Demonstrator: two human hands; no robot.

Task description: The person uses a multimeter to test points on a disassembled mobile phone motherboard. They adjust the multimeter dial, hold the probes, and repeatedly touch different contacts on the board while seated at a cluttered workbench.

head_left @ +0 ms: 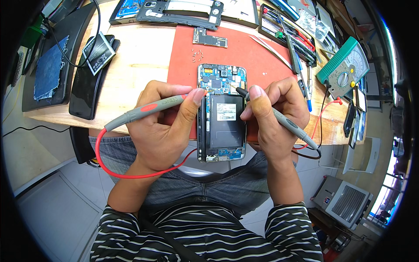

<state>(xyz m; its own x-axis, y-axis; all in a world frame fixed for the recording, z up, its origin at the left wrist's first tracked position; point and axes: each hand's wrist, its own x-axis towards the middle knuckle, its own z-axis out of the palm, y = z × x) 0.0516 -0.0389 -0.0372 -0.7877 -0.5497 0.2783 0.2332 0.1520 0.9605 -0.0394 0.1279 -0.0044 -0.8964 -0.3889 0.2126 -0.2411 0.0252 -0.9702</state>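
Note:
An opened smartphone (pixel 227 131) lies face down on a red mat (pixel 183 48), reaching past the table's near edge, its blue circuit board (pixel 214 83) bared at the top. My left hand (pixel 163 124) is closed round a grey test probe with red marks (pixel 150 108), its tip at the board's lower left part. In my right hand (pixel 279 113) is a grey and black test probe (pixel 290 125), pointing at the board's right part. Whether either tip touches a contact is too small to tell. A green analog multimeter (pixel 345 70) stands at the right, with red and black leads plugged in.
Several tiny screws (pixel 197 55) lie beside a loose circuit board (pixel 210 40) beyond the phone. A phone frame (pixel 181 18) sits at the back, tweezers (pixel 271 50) and a tool tray (pixel 283 35) at the right. Left are a black phone (pixel 85 96) and a battery (pixel 99 53).

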